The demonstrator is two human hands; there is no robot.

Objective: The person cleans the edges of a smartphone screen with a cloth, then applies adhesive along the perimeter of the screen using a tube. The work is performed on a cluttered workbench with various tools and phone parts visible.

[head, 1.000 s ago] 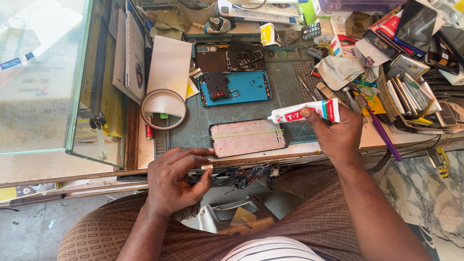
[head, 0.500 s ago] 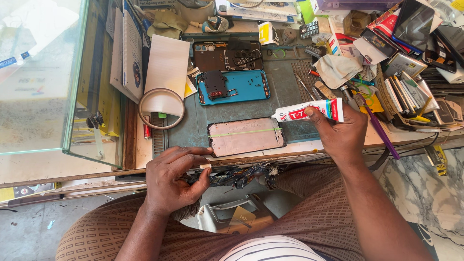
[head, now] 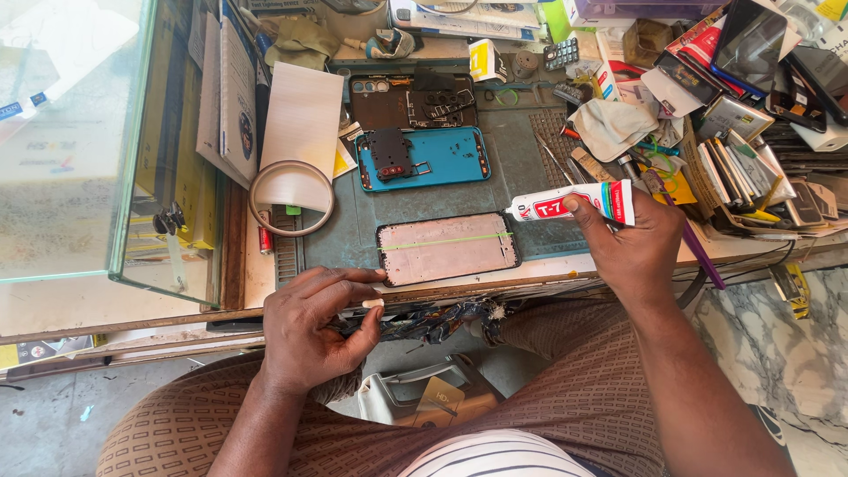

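Both hands are occupied: glue tube [head: 574, 203] gripped by right hand [head: 632, 243], small white cap [head: 373, 304] pinched by left hand [head: 314, 327], so nozzle is best steadied along pink phone frame [head: 448, 248].

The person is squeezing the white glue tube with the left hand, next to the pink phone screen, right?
Not quite. The head view shows the right hand holding the white glue tube, its nozzle by the pink phone screen. The left hand rests at the bench edge.

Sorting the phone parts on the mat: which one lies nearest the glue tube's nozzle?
The pinkish screen frame crossed by a green band, unlike the blue housing and dark one behind.
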